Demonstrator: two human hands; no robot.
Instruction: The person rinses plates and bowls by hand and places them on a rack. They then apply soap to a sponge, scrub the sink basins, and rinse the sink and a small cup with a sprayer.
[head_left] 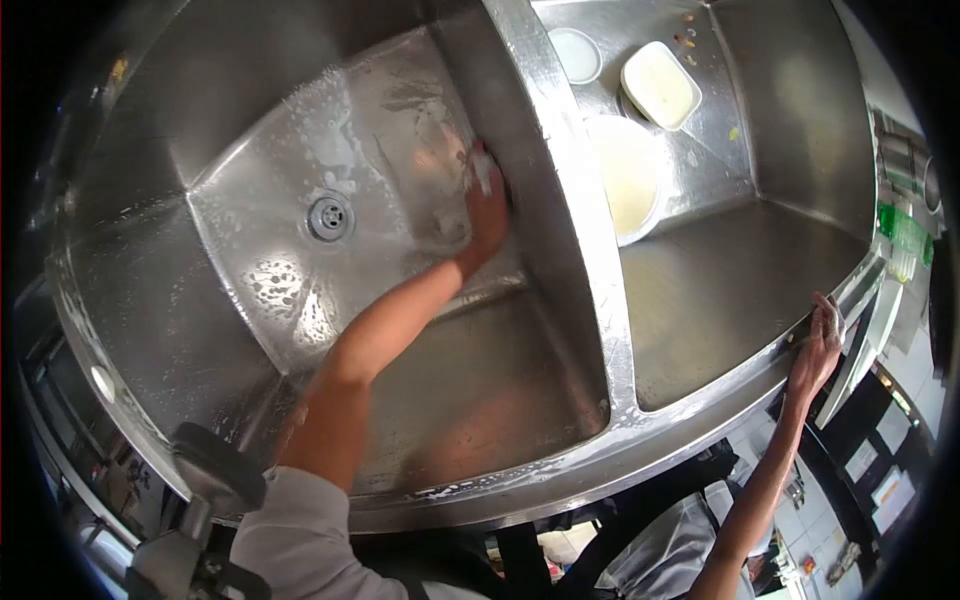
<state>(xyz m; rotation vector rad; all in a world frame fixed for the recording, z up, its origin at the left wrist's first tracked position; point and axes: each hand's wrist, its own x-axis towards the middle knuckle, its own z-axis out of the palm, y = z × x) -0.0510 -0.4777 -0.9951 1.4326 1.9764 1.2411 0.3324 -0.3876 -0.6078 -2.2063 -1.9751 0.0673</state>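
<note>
My left hand (487,205) is deep in the left basin (370,200) of a stainless steel sink, against the dividing wall near the floor. Its fingers look curled, with white foam on them. Whatever they press to the wall is hidden by the hand. On the front rim (745,368) of the right basin rests my right hand (820,345), fingers stretched along the edge and wet with suds. Foam streaks and water spots cover the left basin's floor around its drain (330,217).
Beyond the divider (560,120), the right basin holds a round white container (632,180), a square white tub (662,86) and a small round lid (575,56), plus food scraps. A green bottle (905,238) stands past the right rim. A dark fixture (215,465) juts in at lower left.
</note>
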